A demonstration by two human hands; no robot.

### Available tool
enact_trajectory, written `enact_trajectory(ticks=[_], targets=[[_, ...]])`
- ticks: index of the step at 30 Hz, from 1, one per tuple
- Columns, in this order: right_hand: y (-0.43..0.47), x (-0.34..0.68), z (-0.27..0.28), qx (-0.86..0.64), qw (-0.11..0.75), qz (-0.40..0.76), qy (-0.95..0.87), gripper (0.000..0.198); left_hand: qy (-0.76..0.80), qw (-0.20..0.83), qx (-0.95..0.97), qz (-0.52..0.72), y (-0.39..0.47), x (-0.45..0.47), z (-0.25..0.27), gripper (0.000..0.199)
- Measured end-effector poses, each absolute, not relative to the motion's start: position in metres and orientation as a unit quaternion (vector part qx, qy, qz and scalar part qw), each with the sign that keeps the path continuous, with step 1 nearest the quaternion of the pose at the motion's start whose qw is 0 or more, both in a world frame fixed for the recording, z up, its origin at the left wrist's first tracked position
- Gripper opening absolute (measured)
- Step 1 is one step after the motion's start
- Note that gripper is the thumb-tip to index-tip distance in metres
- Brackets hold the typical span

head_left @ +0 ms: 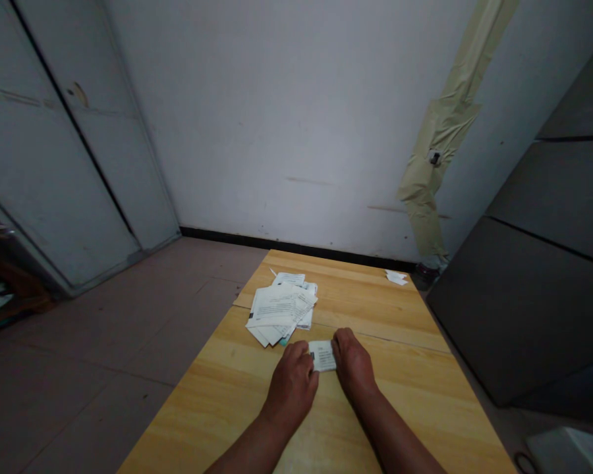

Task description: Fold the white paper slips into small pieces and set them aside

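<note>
A small folded piece of printed paper (323, 356) lies between my hands, at or just above the wooden table. My left hand (292, 376) grips its left edge, fingers curled. On its right edge, my right hand (354, 362) is closed with bent fingers. Dark lines of print face up on the paper, and a small dark mark shows near its left side. Beyond my left hand is a loose pile of printed paper sheets (277, 306), overlapping at different angles. A bit of teal shows under the pile's near edge.
The wooden table (400, 408) reaches toward a white wall (277, 131). Small white paper pieces (396, 277) lie at its far right corner. A dark grey cabinet (538, 263) stands to the right, pale cupboard doors (69, 151) to the left. Tiled floor shows at left.
</note>
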State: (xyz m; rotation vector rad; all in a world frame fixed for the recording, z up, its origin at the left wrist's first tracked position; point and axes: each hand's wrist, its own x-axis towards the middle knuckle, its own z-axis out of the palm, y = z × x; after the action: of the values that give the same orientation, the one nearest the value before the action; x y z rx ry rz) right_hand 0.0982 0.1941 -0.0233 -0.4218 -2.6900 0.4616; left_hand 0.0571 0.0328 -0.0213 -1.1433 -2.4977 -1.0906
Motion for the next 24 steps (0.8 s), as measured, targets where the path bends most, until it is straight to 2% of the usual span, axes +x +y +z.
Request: enact_trajectory(ticks=[10, 15, 20, 24], targets=[[0.1929, 0.0989, -0.0171, -0.157, 0.168, 0.173, -0.958, 0.018, -0.838, 0.108, -0.395, -0.359, 0.0317, 0.0575, -0.0205, 0.015], [0.1916, 0.0978, -0.0167, -0.162, 0.155, 0.146, -0.964, 0.017, -0.838, 0.123, -0.397, -0.353, 0.0329, 0.0574, -0.0174, 0.008], [0.1895, 0.0964, -0.0176, -0.156, 0.157, 0.119, -0.968, 0.016, -0.812, 0.149, -0.454, -0.335, 0.0373, 0.0556, -0.0131, 0.022], [0.1889, 0.0955, -0.0182, -0.156, 0.156, 0.111, -0.969, 0.015, -0.817, 0.136, -0.479, -0.291, 0.0404, 0.0547, -0.0124, 0.023]])
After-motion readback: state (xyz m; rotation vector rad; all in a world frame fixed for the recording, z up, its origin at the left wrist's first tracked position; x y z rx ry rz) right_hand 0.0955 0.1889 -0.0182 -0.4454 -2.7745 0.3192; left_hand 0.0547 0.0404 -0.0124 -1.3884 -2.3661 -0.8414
